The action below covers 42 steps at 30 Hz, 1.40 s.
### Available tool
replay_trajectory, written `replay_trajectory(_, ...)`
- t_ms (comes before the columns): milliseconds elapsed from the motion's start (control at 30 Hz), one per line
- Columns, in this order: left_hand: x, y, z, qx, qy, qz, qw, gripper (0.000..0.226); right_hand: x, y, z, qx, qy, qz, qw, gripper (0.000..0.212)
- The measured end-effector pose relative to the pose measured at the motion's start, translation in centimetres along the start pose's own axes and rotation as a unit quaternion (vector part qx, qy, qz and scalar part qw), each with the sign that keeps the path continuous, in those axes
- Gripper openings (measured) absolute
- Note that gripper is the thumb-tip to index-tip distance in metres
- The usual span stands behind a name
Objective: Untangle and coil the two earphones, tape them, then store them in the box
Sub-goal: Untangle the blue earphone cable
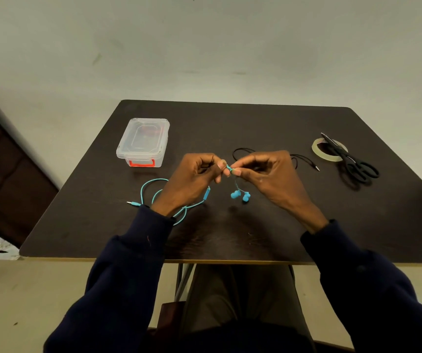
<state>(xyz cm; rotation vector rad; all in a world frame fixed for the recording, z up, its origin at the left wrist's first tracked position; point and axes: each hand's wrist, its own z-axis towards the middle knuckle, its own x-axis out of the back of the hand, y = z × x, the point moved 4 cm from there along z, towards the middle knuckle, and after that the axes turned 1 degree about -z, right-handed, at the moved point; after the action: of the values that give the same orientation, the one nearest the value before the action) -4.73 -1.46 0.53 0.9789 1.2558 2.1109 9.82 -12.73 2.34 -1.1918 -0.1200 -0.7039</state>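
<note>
As a person's two hands meet at the centre of the frame, the left hand [192,178] and right hand [268,174] each pinch a tangled bit of the blue earphone [228,168] between thumb and fingertips, held just above a dark table [230,123]. Its two earbuds [235,194] dangle below the pinch. The rest of the cable runs under the left wrist, past an inline control [207,192], and loops across the table to a plug [131,203] at centre left.

The black earphone [315,167] lies on the table behind the right hand, partly hidden by it, with its plug pointing toward the right of the frame. A clear plastic box [142,142] with a red latch sits lid-on to the upper left of the hands. At the right, black scissors [352,161] rest across a roll of clear tape [316,148]. Dark blue sleeves [128,276] fill the lower corners.
</note>
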Motion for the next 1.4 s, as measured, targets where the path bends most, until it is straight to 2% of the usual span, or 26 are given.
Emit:
replay_trajectory(200,-0.2,-0.3,0.0,0.009,0.022,0.024,0.999,0.021,0.0,0.7,0.2,-0.022,0.018,0.048,0.998,0.005)
replay_trajectory(367,0.0,0.4,-0.2,-0.034,0.027,0.007,0.999,0.016,0.1,0.8,0.0,-0.047,0.024,0.080,0.995,0.008)
replay_trajectory(633,-0.5,0.2,-0.1,-0.024,0.051,0.031,0.998,0.003,-0.5,0.8,-0.5,-0.109,-0.015,0.147,0.983,0.019)
replay_trajectory(967,-0.9,-0.1,-0.2,-0.013,0.085,-0.003,0.996,0.014,-0.4,1.3,-0.3,-0.133,0.006,0.075,0.988,0.017)
replay_trajectory(1100,-0.7,-0.8,-0.2,0.003,0.101,-0.001,0.995,0.011,0.0,1.4,-0.4,-0.133,-0.029,0.066,0.989,0.017)
replay_trajectory(1267,0.1,-1.2,-0.1,0.024,0.050,-0.011,0.998,0.014,1.3,1.7,-0.3,-0.101,-0.044,0.015,0.994,0.015)
replay_trajectory(1400,-0.1,-0.9,-0.1,0.014,0.035,-0.011,0.999,0.016,1.5,1.8,-0.4,-0.076,-0.010,-0.009,0.997,0.015)
